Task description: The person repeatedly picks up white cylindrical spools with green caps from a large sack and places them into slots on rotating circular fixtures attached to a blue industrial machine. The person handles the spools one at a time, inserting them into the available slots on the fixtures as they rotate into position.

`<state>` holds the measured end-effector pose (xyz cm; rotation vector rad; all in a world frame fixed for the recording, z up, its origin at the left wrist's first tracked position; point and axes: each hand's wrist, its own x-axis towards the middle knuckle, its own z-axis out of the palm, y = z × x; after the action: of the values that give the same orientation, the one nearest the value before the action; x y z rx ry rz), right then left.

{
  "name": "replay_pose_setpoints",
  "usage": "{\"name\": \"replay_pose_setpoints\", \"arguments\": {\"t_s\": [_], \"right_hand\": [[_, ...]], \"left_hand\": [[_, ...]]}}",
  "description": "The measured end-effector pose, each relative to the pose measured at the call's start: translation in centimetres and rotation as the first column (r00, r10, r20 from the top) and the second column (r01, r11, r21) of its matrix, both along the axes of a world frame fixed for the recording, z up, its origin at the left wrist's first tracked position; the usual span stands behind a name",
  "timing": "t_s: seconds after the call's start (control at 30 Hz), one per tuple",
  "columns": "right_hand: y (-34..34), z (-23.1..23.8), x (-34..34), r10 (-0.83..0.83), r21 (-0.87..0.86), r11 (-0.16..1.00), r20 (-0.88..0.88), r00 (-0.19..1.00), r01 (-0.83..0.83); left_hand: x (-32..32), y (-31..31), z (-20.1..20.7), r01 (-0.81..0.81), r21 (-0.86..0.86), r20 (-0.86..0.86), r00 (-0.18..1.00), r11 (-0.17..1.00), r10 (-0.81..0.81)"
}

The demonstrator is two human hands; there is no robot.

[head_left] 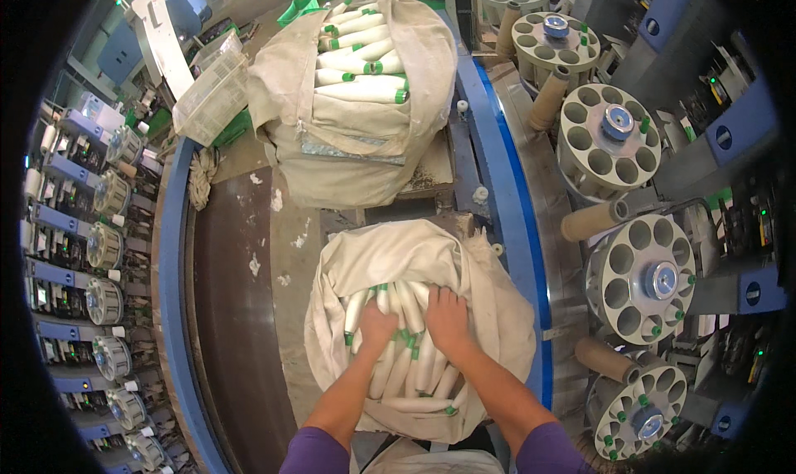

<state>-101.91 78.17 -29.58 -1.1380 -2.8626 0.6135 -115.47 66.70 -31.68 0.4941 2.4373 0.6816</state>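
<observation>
An open beige cloth sack (510, 316) in front of me holds several white yarn bobbins (398, 379) with green tube ends. Both my arms reach into it. My left hand (377, 325) is closed round a yarn bobbin (382, 298) near the sack's far inner side; its fingertips are hidden. Beside it, my right hand (448, 316) curls its fingers over another yarn bobbin (419, 294), partly covered by the hand. More bobbins lie below and between my wrists, one of them crosswise at the near rim.
Beyond stands a second cloth sack (282, 142) full of similar bobbins. Blue rails (514, 192) run along both sides. Winding machines with round bobbin magazines (618, 124) line the right, and more machines (104, 246) the left. White fluff (254, 264) lies on the floor.
</observation>
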Motion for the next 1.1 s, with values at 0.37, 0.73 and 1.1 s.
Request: {"name": "replay_pose_setpoints", "arguments": {"t_s": [0.37,0.73,1.1], "right_hand": [[2.0,4.5,1.1,-0.249,-0.315,0.898,0.213,0.945,0.307],[2.1,4.6,3.4,0.077,-0.374,0.927,0.202,0.976,0.004],[1.8,20.8,16.1,-0.894,-0.962,0.271,-0.262,0.364,-0.027]], "left_hand": [[-4.6,-1.3,3.3,0.781,-0.623,-0.200,-0.110,0.039,-0.974],[-4.5,0.8,-1.9,0.700,-0.681,0.084,-0.215,-0.213,-0.973],[-5.6,4.0,16.6,0.944,0.291,-0.310,0.244,0.153,-0.919]]}}
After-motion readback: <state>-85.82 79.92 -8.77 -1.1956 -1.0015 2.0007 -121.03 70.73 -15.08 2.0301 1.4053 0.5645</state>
